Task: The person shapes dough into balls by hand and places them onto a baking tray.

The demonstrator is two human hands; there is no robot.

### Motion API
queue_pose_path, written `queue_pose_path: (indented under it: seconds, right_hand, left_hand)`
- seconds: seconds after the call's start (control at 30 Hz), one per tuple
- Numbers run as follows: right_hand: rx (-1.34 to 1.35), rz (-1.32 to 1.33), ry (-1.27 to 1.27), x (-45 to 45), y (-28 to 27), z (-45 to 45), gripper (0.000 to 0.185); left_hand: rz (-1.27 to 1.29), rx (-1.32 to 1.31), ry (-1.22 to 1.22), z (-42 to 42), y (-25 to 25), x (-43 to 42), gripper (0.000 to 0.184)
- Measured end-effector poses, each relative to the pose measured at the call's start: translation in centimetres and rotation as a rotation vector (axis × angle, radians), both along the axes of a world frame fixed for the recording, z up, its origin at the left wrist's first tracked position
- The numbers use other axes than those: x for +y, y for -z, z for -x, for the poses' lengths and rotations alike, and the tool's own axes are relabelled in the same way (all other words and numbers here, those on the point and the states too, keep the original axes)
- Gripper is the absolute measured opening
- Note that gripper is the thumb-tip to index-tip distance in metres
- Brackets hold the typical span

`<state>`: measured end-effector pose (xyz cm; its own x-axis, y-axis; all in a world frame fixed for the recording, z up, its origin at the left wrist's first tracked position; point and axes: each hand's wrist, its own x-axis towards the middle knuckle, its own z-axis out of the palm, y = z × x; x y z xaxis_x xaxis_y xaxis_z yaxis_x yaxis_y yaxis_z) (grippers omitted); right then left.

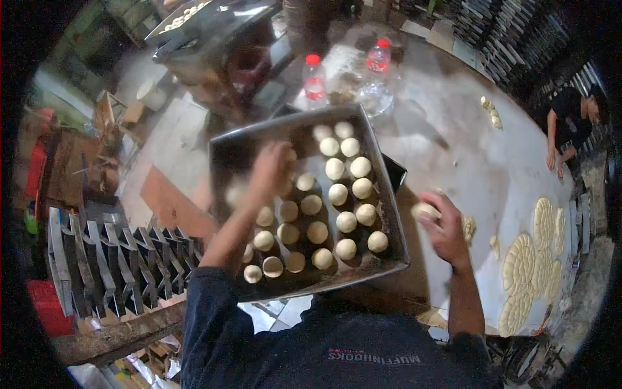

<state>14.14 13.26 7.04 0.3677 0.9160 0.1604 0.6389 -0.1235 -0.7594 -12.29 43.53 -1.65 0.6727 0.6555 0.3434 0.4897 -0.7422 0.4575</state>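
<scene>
A dark metal tray (304, 283) stands before my chest, tilted a little, with several round pale dough balls (346, 222) in rows. Over the tray's left part is my left hand (275, 167), blurred, its fingers bent downward; a pale shape shows beside them, and I cannot make out what they hold. To the right of the tray, above the table (421, 97), my right hand (443, 223) is closed around a dough ball (426, 211).
Two red-capped bottles (314, 81) stand behind the tray. Scored dough rounds (518, 266) lie on the table at the right, near a co-worker (570, 123). Metal racks (123, 259) are at the left; another tray (178, 29) sits at the back left.
</scene>
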Motion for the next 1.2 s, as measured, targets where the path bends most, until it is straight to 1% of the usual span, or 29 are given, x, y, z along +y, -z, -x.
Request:
queue_pose_path:
  seconds: [0.03,0.07,0.13,0.17,0.2,0.23,0.27,0.3,0.37,0.4,0.43,0.47,0.5,0.53,0.57,0.67,0.7,0.73,0.8,0.87,0.9,0.93,1.0,1.03,1.07,1.1,1.13,1.17,1.2]
  right_hand:
    - [-0.042,-0.145,-0.076,4.5,-1.7,2.6,0.032]
    - [-0.073,-0.247,-0.165,8.6,-1.2,4.1,0.034]
    - [-0.090,-0.385,-0.353,16.0,0.3,7.0,0.033]
    - [-0.108,-0.443,-0.438,20.0,3.4,7.8,0.030]
    - [-0.125,-0.227,-0.479,22.4,5.3,8.5,0.029]
    - [-0.363,-0.176,-0.546,23.3,6.7,8.2,0.029]
    - [-0.595,-0.124,-0.598,23.8,7.6,8.0,0.028]
    - [-0.483,-0.112,-0.552,23.3,7.0,7.6,0.028]
    - [-0.211,-0.376,-0.351,20.8,5.1,3.6,0.023]
    - [-0.190,-0.386,-0.184,18.9,6.3,-0.2,0.022]
    - [-0.104,-0.326,-0.013,15.9,6.4,-4.3,0.024]
    - [-0.281,-0.320,0.157,12.4,8.1,-9.0,0.023]
    - [-0.440,-0.293,0.339,8.9,9.8,-13.7,0.023]
    - [-0.440,0.015,0.428,5.0,14.6,-18.2,0.029]
    - [-0.186,0.326,0.356,2.5,17.2,-19.9,0.030]
    - [-0.651,0.140,0.186,-4.3,19.7,-14.3,0.034]
    - [-0.447,-0.123,0.206,-6.1,22.5,-12.9,0.034]
    - [-0.405,-0.136,0.159,-7.9,23.8,-11.1,0.034]
    - [-0.279,-0.047,0.021,-10.7,24.6,-7.5,0.036]
    - [-0.165,-0.066,-0.042,-15.3,23.7,-7.0,0.037]
    - [-0.138,-0.192,0.045,-17.9,18.2,-8.4,0.036]
    - [-0.067,-0.137,0.086,-21.0,18.0,-9.8,0.036]
    - [0.097,-0.080,0.206,-29.0,19.4,-10.9,0.031]
    - [0.159,-0.063,0.302,-32.3,19.2,-11.0,0.030]
    - [0.223,-0.051,0.397,-35.7,19.1,-11.2,0.031]
    - [0.249,-0.006,0.482,-38.6,20.5,-11.1,0.027]
    - [0.262,-0.017,0.487,-40.6,22.7,-9.8,0.027]
    - [0.345,-0.179,0.592,-42.2,25.1,-7.9,0.020]
    - [0.429,-0.337,0.694,-43.8,27.5,-6.2,0.016]
  left_hand:
    - [0.000,-0.010,-0.012,0.9,1.7,1.3,0.055]
    - [-0.019,0.024,0.016,1.5,3.1,2.5,0.055]
    - [-0.034,0.048,0.015,2.3,3.5,3.0,0.054]
    - [0.045,0.035,0.028,2.4,2.7,2.5,0.054]
    - [0.122,0.022,0.043,2.4,2.3,2.4,0.054]
    - [0.217,0.079,0.050,2.7,3.8,3.5,0.060]
    - [0.215,0.085,0.044,3.0,3.3,4.0,0.060]
    - [0.227,0.130,0.089,3.2,2.4,4.3,0.065]
    - [0.196,0.164,0.135,3.5,1.3,4.4,0.079]
    - [0.139,0.159,0.123,2.7,1.0,4.6,0.081]
    - [0.166,0.284,0.020,0.2,-2.8,3.0,0.078]
    - [0.066,0.148,0.089,-1.5,-4.4,1.7,0.074]
    - [0.129,0.104,0.110,-4.4,-6.8,-0.2,0.072]
    - [0.095,0.046,0.232,-7.0,-8.7,-1.8,0.066]
    - [0.063,0.058,0.310,-9.9,-10.4,-3.6,0.063]
    - [-0.048,0.002,0.568,-20.1,-13.1,-8.8,0.052]
    - [-0.010,0.006,0.622,-23.7,-13.2,-10.4,0.050]
    - [0.024,0.010,0.675,-27.4,-13.3,-12.2,0.048]
    - [0.154,0.044,0.732,-34.5,-10.3,-13.2,0.041]
    - [0.440,0.164,0.680,-41.2,-6.4,-14.9,0.046]
    - [0.472,0.251,0.686,-44.4,-3.7,-15.1,0.049]
    - [0.505,0.340,0.683,-47.5,-1.1,-15.5,0.053]
    - [0.775,0.370,0.671,-52.4,2.3,-17.0,0.057]
    - [0.813,0.352,0.792,-55.0,4.9,-16.1,0.058]
    - [0.798,0.369,0.799,-57.8,7.7,-15.1,0.058]
    - [0.841,0.161,0.965,-60.4,10.5,-14.0,0.056]
    - [0.878,0.022,0.967,-63.2,12.7,-12.7,0.055]
    - [0.906,-0.116,0.974,-65.9,13.0,-13.1,0.054]
    - [0.927,-0.104,0.644,-68.9,13.2,-13.2,0.050]
